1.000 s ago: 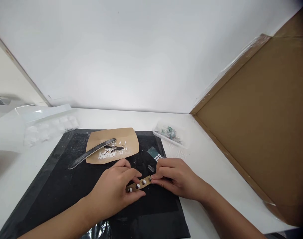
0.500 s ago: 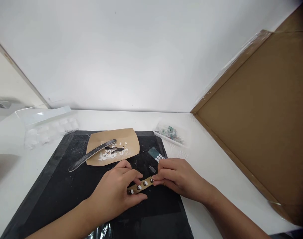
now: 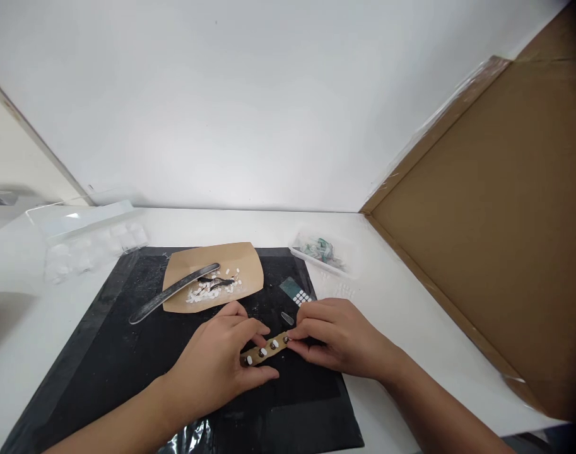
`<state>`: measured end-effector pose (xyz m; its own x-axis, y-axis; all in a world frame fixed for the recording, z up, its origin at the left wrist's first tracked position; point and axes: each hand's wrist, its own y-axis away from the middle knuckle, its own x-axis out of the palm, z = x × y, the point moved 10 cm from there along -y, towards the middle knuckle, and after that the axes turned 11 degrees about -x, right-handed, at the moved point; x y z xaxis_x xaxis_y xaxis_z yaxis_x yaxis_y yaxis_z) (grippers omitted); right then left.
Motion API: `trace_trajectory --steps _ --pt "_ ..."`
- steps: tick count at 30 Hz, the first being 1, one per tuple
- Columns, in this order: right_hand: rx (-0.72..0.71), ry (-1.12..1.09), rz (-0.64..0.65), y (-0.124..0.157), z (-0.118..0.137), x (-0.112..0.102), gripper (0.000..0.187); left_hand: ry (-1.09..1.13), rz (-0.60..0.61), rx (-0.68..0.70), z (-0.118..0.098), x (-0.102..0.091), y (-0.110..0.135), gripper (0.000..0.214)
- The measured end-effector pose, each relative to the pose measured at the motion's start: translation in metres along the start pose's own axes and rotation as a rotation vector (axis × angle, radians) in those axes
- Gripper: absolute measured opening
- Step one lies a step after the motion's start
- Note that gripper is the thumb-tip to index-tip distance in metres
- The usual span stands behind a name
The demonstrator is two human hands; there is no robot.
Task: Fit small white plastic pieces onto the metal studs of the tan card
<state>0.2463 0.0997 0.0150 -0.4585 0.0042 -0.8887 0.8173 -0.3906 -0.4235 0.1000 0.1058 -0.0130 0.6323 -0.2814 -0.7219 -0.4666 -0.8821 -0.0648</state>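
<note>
On the black mat [image 3: 311, 416] lies a narrow brown strip [image 3: 255, 358] with several dark round studs in a row, most topped by a small white sticky tab [image 3: 263, 352]. My left hand [image 3: 221, 353] holds the strip's left end, thumb along the near side and fingers on the far side. At the right end, my right hand [image 3: 335, 331] pinches with thumb and forefinger at the last stud; what sits between the fingertips is hidden. Just beyond are a clear nail tip [image 3: 287, 318] and a dark green sheet of white tabs [image 3: 296, 292], partly behind my right hand.
A nail file [image 3: 174, 293] rests across brown paper [image 3: 240, 252] holding white scraps. Behind on the right is a clear tray [image 3: 323, 252] of small packets. Clear plastic packaging [image 3: 93, 246] lies at left. A cardboard panel [image 3: 481, 221] rises on the right.
The view has shifted very slightly. Both hands keep nearly the same places at the strip, the right fingertips still at the last stud.
</note>
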Motion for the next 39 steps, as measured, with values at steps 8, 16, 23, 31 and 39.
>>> trace_trajectory --steps 8,16,23,31,39 --pt "-0.025 0.015 -0.023 0.000 0.002 -0.001 0.013 -0.005 0.000 -0.002 0.000 0.000 0.001 0.045" --pt "-0.029 0.005 -0.017 0.001 0.002 0.000 0.015 0.004 0.003 -0.006 0.001 0.000 0.000 0.036" --pt "-0.031 0.023 0.000 0.000 0.002 0.000 0.024 -0.003 0.025 -0.020 0.001 0.002 -0.001 0.037" --pt "0.076 -0.198 0.010 0.002 -0.008 0.004 0.013 -0.010 0.028 0.002 0.001 0.003 0.000 0.039" --pt "0.231 -0.329 0.004 0.004 -0.020 0.009 0.012 -0.017 0.017 0.025 0.000 0.001 0.001 0.039"
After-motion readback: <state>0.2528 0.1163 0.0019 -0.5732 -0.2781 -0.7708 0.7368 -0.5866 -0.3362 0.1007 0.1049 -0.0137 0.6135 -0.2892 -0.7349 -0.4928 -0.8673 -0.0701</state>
